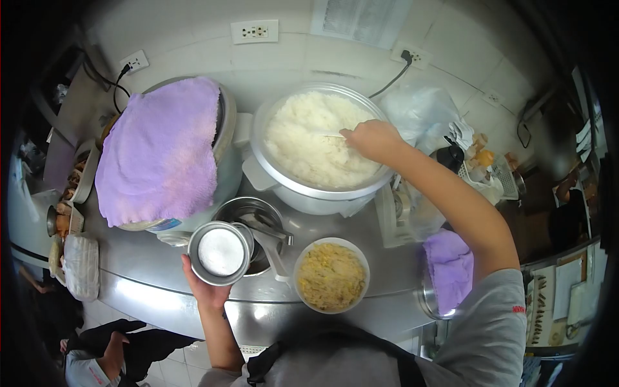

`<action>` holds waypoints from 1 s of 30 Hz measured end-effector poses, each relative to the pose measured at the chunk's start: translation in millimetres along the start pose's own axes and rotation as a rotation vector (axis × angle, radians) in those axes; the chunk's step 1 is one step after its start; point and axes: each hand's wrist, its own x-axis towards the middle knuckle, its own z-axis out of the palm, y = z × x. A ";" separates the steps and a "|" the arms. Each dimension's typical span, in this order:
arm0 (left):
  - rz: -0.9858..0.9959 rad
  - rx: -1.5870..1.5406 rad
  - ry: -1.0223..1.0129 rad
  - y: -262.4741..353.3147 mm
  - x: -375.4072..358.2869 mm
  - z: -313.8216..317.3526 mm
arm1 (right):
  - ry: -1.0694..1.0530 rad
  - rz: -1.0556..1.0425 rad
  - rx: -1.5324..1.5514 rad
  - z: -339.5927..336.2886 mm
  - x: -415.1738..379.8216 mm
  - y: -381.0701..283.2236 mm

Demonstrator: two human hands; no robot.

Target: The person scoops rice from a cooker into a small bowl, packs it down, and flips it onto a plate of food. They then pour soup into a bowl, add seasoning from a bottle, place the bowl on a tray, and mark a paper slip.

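Note:
My left hand (pixel 207 290) is wrapped around a round metal cup (pixel 244 253), held up near the counter's front edge. White, fine-looking contents lie inside the cup. Over the large rice cooker pot (pixel 261 151), my right hand (pixel 375 140) is closed on the handle of a white rice paddle (pixel 329 134); its blade is hard to make out against the cooked rice (pixel 309 116). Behind the cup stands a metal pot (pixel 278 216) with a metal utensil and a pale-handled one leaning in it. A white bowl (pixel 366 284) of yellow fried rice sits right of that pot.
A purple towel (pixel 161 151) covers another large cooker on the left. Clear plastic containers (pixel 412 213) and a plastic bag (pixel 422 109) stand right of the rice. Another purple towel (pixel 448 267) lies at the right front. A person (pixel 97 361) is at the lower left.

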 end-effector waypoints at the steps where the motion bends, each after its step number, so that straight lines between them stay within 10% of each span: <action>1: 0.008 -0.002 0.010 -1.3 1.2 4.8 | 0.005 -0.016 -0.012 0.5 -5.7 -2.5; 22: 0.074 0.121 -0.049 -7.7 5.7 14.1 | -0.116 0.056 0.197 -26.0 -59.0 -63.5; 30: 0.017 0.182 -0.056 -14.7 22.2 38.7 | -0.182 0.051 0.746 2.8 -35.3 -42.6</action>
